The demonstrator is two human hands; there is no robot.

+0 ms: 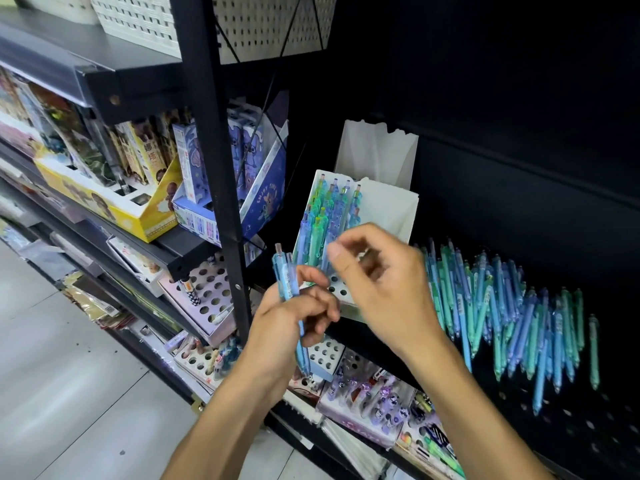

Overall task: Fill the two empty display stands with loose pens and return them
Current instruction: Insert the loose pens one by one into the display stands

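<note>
both forearms reach in; left hand [298,306] grips spare pens [289,282], right hand [377,271] blurred, cannot tell. near stand [388,209] part-filled, far stand [375,150] looks empty; loose pens [512,306] remain right.

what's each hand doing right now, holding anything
Left hand: grips a small bunch of blue pens.
Right hand: blurred over the white stand; cannot tell whether it holds anything.

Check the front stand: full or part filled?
Part filled: pens stand in the stand's upper rows, while empty holes show near its lower edge.
</note>
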